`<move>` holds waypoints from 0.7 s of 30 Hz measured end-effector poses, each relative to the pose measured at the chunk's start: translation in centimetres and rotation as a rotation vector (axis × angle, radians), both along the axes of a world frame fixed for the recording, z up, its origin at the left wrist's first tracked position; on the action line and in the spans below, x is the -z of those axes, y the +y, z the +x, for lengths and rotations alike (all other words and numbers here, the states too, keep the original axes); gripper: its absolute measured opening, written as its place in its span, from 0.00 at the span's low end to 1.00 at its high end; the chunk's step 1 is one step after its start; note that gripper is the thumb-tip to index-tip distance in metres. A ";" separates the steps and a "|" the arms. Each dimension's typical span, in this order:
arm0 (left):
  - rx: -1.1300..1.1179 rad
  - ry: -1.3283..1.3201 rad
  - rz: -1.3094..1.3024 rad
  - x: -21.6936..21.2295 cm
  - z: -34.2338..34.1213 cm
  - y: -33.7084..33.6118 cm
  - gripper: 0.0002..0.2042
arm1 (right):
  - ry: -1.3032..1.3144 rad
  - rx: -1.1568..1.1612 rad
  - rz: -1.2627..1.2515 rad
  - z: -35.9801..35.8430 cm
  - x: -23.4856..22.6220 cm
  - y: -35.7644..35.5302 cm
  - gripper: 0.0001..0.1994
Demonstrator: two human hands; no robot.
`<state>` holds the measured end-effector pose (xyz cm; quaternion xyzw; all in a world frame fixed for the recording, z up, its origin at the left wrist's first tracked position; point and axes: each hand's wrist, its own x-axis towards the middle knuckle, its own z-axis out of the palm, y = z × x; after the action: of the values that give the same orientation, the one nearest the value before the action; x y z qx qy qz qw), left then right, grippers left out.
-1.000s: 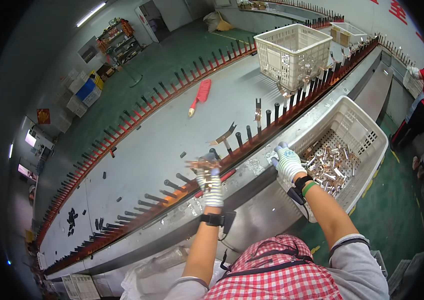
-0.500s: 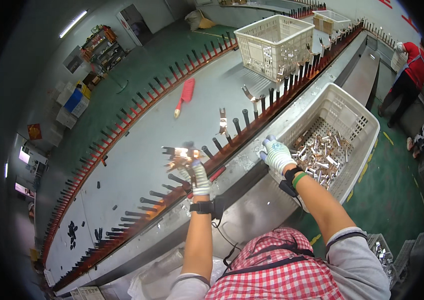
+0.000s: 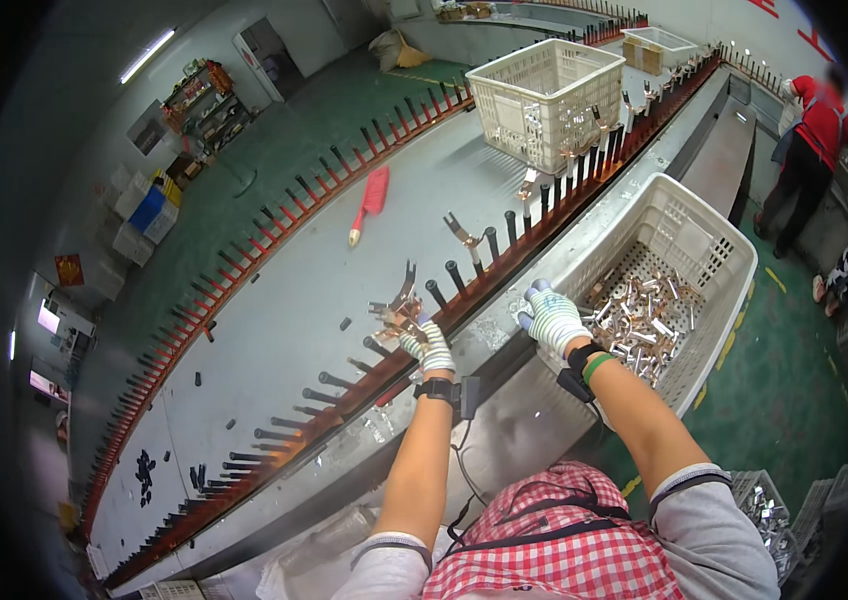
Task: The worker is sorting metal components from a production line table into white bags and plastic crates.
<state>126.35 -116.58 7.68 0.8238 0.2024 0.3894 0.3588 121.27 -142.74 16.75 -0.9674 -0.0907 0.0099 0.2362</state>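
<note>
My left hand point(image 3: 429, 348), in a striped glove, is closed on a bunch of fork-ended copper pieces point(image 3: 400, 308) above the table's near edge. Just beside it runs a row of black-tipped pegs point(image 3: 455, 275). A forked metal piece point(image 3: 464, 233) sits on one peg farther up the row, and a shinier one point(image 3: 527, 184) stands beyond it. My right hand point(image 3: 556, 320), gloved too, rests at the metal ledge beside a white plastic crate point(image 3: 709, 235), thumb and fingers apart. Loose silvery and coppery metal pieces point(image 3: 644, 318) lie in that crate.
On the grey tabletop point(image 3: 274, 350) lie a red brush point(image 3: 374, 195) and small black caps point(image 3: 146, 470). Another white crate point(image 3: 544, 110) stands on the far part. A person in red point(image 3: 819, 130) works at the right. More pegs point(image 3: 234, 262) line the table's far edge.
My left hand has moved right with the copper pieces. The near pegs and their forked pieces have shifted toward the upper right. My right hand stays nearly in place.
</note>
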 end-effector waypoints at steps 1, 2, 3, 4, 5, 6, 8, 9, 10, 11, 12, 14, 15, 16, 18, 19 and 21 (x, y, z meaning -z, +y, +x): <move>0.204 -0.133 -0.372 -1.2 -0.4 -2.3 0.15 | 0.017 0.045 -0.011 0.1 0.6 -1.7 0.19; 0.393 -0.254 -0.752 -2.5 -0.8 -4.3 0.19 | 0.056 0.079 -0.032 0.1 1.3 -3.2 0.20; 0.234 -0.235 -0.830 -2.2 -1.1 -1.6 0.13 | 0.062 0.036 -0.030 0.1 0.3 -1.9 0.20; 0.071 -0.220 -0.910 -1.5 -1.2 1.0 0.09 | 0.049 -0.002 -0.020 0.1 -0.5 -0.4 0.20; 0.190 -0.166 -0.657 -6.4 -1.7 -6.1 0.20 | 0.098 0.107 -0.048 -0.1 1.5 -4.4 0.20; 0.145 -0.235 -0.299 -6.1 -1.0 -2.2 0.19 | 0.076 0.074 -0.041 0.1 0.4 -3.1 0.20; 0.728 -0.457 -1.047 -5.3 -1.2 1.8 0.20 | 0.044 0.038 -0.032 0.4 -0.3 -2.1 0.21; 0.584 -0.454 -0.749 -9.0 -3.7 -5.9 0.21 | 0.070 0.086 -0.033 0.2 0.4 -4.2 0.21; 1.008 -0.523 -1.326 -8.4 -2.2 -3.0 0.21 | 0.045 0.059 -0.017 0.4 -0.5 -3.5 0.21; 0.806 -0.338 -0.854 -6.5 -2.9 -2.4 0.21 | 0.023 0.043 -0.011 0.2 -0.7 -2.8 0.21; 0.601 -0.149 -0.403 -4.9 -2.8 -3.2 0.21 | 0.014 0.043 -0.014 0.4 -0.7 -2.6 0.21; 0.860 -0.331 -1.004 -5.3 -3.3 -8.3 0.22 | 0.041 0.091 -0.008 0.1 0.8 -4.3 0.20; 0.864 -0.336 -0.999 -3.5 -2.6 -7.3 0.22 | 0.054 0.092 -0.011 0.1 0.6 -3.8 0.20; 0.888 -0.368 -1.156 -0.5 -2.0 -4.9 0.22 | 0.040 0.058 -0.008 0.1 -0.1 -2.7 0.20; 0.925 -0.391 -1.324 2.2 -0.7 -3.1 0.21 | -0.063 0.033 0.038 0.2 0.1 -2.1 0.17; 0.875 -0.350 -1.151 2.2 0.0 -2.3 0.21 | -0.050 0.031 0.030 0.2 -0.1 -2.0 0.17; 0.751 -0.276 -0.800 1.5 1.2 0.2 0.21 | -0.063 0.011 0.031 0.3 -0.2 -1.1 0.17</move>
<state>127.58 -116.35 6.17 0.5806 -0.0213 0.2319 0.7802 121.57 -143.88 16.92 -0.9640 -0.0928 -0.0235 0.2481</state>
